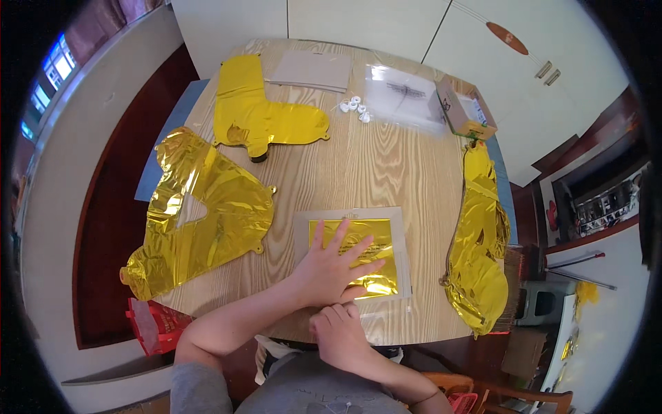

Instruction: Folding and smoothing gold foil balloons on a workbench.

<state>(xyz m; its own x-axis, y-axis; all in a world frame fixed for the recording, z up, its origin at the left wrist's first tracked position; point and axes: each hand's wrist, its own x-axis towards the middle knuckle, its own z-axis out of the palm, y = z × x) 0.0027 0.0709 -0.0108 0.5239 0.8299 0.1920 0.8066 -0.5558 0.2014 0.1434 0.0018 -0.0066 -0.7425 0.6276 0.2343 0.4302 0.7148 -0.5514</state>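
Observation:
A folded gold foil balloon [386,269] lies flat in a clear plastic bag [405,252] with a grey card behind it, near the table's front edge. My left hand [327,272] rests palm down over its left and middle part, fingers spread wide. Just below, at the bag's near edge, my right hand [341,332] is closed, with fingers curled in close to my left wrist. Whatever it may grip is hidden. Unfolded and flat, a large gold foil balloon with a triangular opening [231,228] covers the table's left side.
An L-shaped gold foil balloon [238,96] lies far left, a crumpled gold one [476,255] along the right edge. At the back are grey cards [314,71], small white rolls [354,105], clear bags [403,96] and a cardboard box [472,124]. A red bag [162,331] stands left.

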